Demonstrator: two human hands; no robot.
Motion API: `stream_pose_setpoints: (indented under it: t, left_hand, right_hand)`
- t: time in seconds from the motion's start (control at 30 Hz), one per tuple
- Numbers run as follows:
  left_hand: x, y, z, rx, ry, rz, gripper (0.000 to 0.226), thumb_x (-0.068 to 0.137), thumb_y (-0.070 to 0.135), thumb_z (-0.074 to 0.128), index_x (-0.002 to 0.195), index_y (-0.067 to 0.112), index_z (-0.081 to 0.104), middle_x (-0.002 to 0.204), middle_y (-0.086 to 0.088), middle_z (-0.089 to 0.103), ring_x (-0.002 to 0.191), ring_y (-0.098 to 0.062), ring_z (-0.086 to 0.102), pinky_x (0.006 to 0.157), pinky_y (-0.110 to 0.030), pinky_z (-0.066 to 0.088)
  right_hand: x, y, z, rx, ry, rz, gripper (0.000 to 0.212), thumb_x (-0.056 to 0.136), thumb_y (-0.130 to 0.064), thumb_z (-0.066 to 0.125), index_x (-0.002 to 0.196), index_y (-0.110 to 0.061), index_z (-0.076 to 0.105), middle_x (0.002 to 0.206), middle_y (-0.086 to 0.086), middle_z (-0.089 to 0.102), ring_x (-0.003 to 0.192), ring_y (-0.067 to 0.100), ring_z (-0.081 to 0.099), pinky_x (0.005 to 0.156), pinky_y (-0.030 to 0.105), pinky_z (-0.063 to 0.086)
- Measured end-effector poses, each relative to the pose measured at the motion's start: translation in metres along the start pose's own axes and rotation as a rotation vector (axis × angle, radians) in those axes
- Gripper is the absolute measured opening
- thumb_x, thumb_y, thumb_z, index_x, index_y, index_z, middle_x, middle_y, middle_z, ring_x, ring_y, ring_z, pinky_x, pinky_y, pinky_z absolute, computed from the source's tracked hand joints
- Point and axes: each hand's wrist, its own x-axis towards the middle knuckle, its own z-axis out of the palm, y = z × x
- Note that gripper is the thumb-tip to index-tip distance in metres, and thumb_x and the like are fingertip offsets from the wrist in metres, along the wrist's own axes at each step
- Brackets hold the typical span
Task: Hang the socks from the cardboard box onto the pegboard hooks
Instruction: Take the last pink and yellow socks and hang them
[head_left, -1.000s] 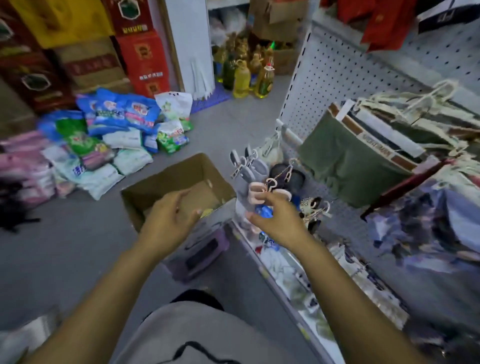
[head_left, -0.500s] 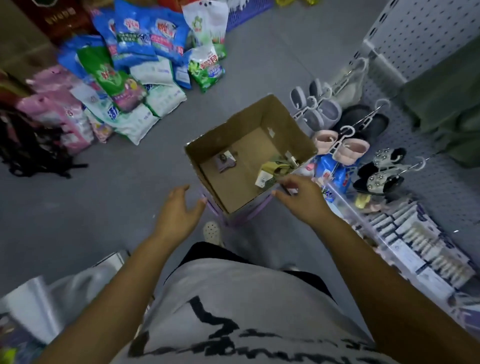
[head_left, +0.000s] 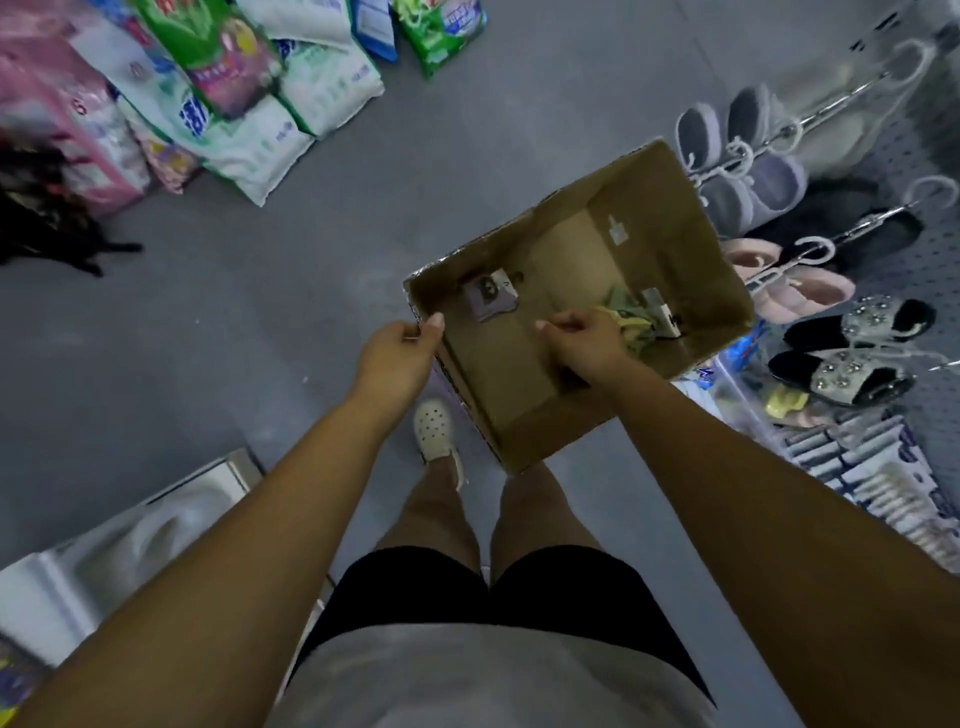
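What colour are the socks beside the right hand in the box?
Pale green and yellow socks, with a white card label; the head view shows them.

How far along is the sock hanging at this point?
Done: no socks show on the pegboard hooks in view, only slippers. In hand: left hand holds the cardboard box rim; right hand appears to pinch the green socks inside. Left: hanging those and the purple sock pack.
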Motion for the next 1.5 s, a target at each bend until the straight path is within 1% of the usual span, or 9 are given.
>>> stream_pose_setpoints:
  t: [0.2,0.27,0.4,0.53,0.8,1.13,1.27,1.37,1.5]
  left_hand:
    - [0.004,-0.031,0.028,-0.232,0.110,-0.027,0.030,0.102,0.047,0.049,0.093,0.029,0.072,0.092,0.007,0.075,0.089,-0.011,0.072,0.086,-0.034,0.060]
    - [0.003,-0.034,0.028,-0.277,0.139,-0.027,0.036,0.100,0.050,0.050,0.088,0.026,0.074,0.086,0.001,0.075,0.084,-0.015,0.072,0.079,-0.035,0.060]
    - [0.005,-0.038,0.029,-0.321,0.185,-0.001,0.065,0.095,0.057,0.051,0.101,-0.005,0.068,0.092,-0.036,0.062,0.077,-0.037,0.064,0.078,-0.055,0.056]
    - [0.004,-0.036,0.032,-0.355,0.209,-0.004,0.046,0.092,0.057,0.054,0.095,0.018,0.078,0.094,-0.037,0.062,0.086,-0.049,0.062,0.078,-0.055,0.056]
    - [0.004,-0.036,0.031,-0.371,0.217,-0.022,0.037,0.090,0.057,0.053,0.099,0.031,0.076,0.094,-0.004,0.076,0.088,-0.017,0.073,0.076,-0.036,0.064]
    - [-0.024,-0.008,0.052,-0.343,0.573,0.068,0.023,0.096,0.035,0.066,0.102,0.013,0.060,0.089,-0.007,0.059,0.073,-0.008,0.053,0.068,-0.018,0.046]
    - [-0.041,0.023,0.066,-0.150,0.254,0.203,0.035,0.096,0.033,0.066,0.128,0.024,0.055,0.134,-0.003,0.059,0.117,-0.010,0.057,0.086,-0.006,0.044]
    - [-0.027,0.037,0.078,0.075,-0.085,0.201,0.053,0.098,0.043,0.061,0.147,0.032,0.045,0.164,-0.001,0.029,0.148,-0.020,0.028,0.111,-0.033,0.038]
    - [0.001,0.038,0.094,0.213,-0.293,0.197,0.025,0.099,0.041,0.060,0.113,0.020,0.065,0.122,0.003,0.065,0.097,-0.009,0.066,0.073,-0.024,0.056]
  right_hand:
    - [0.115,0.005,0.034,0.051,0.005,0.109,0.018,0.088,-0.032,0.070,0.081,-0.026,0.055,0.095,0.003,0.061,0.102,0.027,0.065,0.097,0.040,0.054]
    - [0.135,0.001,0.048,0.005,0.003,0.085,0.007,0.095,-0.025,0.064,0.100,-0.023,0.059,0.101,-0.001,0.058,0.099,0.017,0.060,0.088,0.023,0.048]
    - [0.167,0.004,0.075,0.020,0.039,0.077,0.040,0.087,-0.018,0.075,0.122,-0.005,0.059,0.121,0.013,0.066,0.111,0.027,0.062,0.096,0.033,0.053]
    - [0.175,0.011,0.090,0.041,-0.008,0.108,0.046,0.084,-0.014,0.079,0.120,-0.010,0.050,0.113,0.005,0.059,0.109,0.023,0.059,0.093,0.030,0.053]
    - [0.158,0.012,0.086,0.187,-0.006,0.067,0.035,0.085,0.001,0.074,0.071,-0.015,0.047,0.075,0.000,0.054,0.083,0.017,0.055,0.079,0.021,0.053]
    - [0.045,0.007,-0.002,0.227,-0.166,-0.002,0.014,0.096,-0.023,0.065,0.098,-0.014,0.055,0.108,0.006,0.074,0.104,0.016,0.071,0.085,0.028,0.059]
    - [0.000,0.002,-0.042,0.214,-0.320,0.008,0.019,0.096,-0.027,0.064,0.107,-0.012,0.060,0.110,0.004,0.075,0.108,0.015,0.071,0.093,0.035,0.058]
    - [-0.007,0.005,-0.059,0.294,-0.433,0.056,0.015,0.094,-0.023,0.066,0.101,-0.010,0.061,0.115,0.013,0.073,0.112,0.026,0.069,0.097,0.042,0.055]
    - [0.015,0.014,-0.077,0.273,-0.435,0.087,0.023,0.095,-0.019,0.065,0.110,-0.003,0.061,0.117,0.015,0.072,0.111,0.027,0.070,0.097,0.040,0.055]
